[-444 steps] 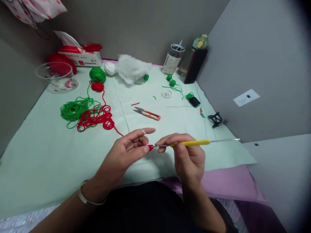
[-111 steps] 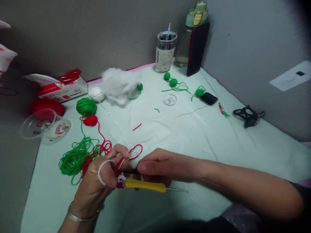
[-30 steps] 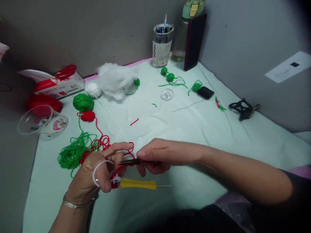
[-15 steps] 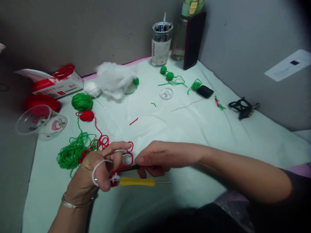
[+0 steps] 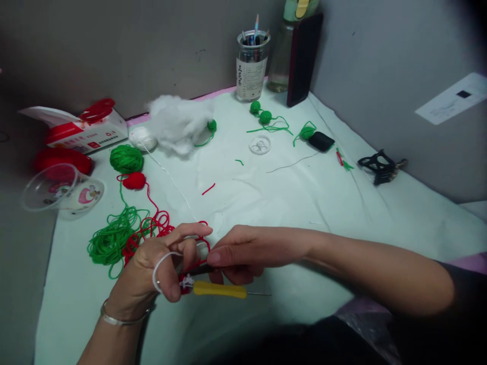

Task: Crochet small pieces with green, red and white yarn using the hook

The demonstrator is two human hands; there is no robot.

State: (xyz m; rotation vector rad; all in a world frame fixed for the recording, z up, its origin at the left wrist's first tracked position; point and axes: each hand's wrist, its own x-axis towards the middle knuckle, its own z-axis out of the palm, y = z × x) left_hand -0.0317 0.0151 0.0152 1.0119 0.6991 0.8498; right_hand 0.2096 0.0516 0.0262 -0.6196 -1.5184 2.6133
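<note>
My left hand (image 5: 158, 263) pinches a small red and white crochet piece (image 5: 186, 283) between thumb and fingers, its index finger stretched out. White yarn (image 5: 157, 271) loops round the thumb, and red yarn (image 5: 206, 242) runs over the fingers. From the piece a yellow-handled crochet hook (image 5: 219, 289) sticks out to the right, with its thin metal shaft pointing away. My right hand (image 5: 236, 253) is closed on a slim dark crochet hook (image 5: 201, 270), whose tip meets the piece and is hidden there. Both hands nearly touch.
Tangled green yarn (image 5: 106, 238) and red yarn lie left, below a green ball (image 5: 127, 159) and white stuffing (image 5: 178, 121). A clear plastic cup (image 5: 49, 187) and a box (image 5: 95, 134) stand far left. A pencil jar (image 5: 251, 76), phone (image 5: 304, 61) and black clip stand (image 5: 381, 165) are farther back.
Both hands have come slightly closer together, the left one shifting right with the crochet piece and the yellow-handled hook. The right hand has moved a little left. The view has shifted slightly.
</note>
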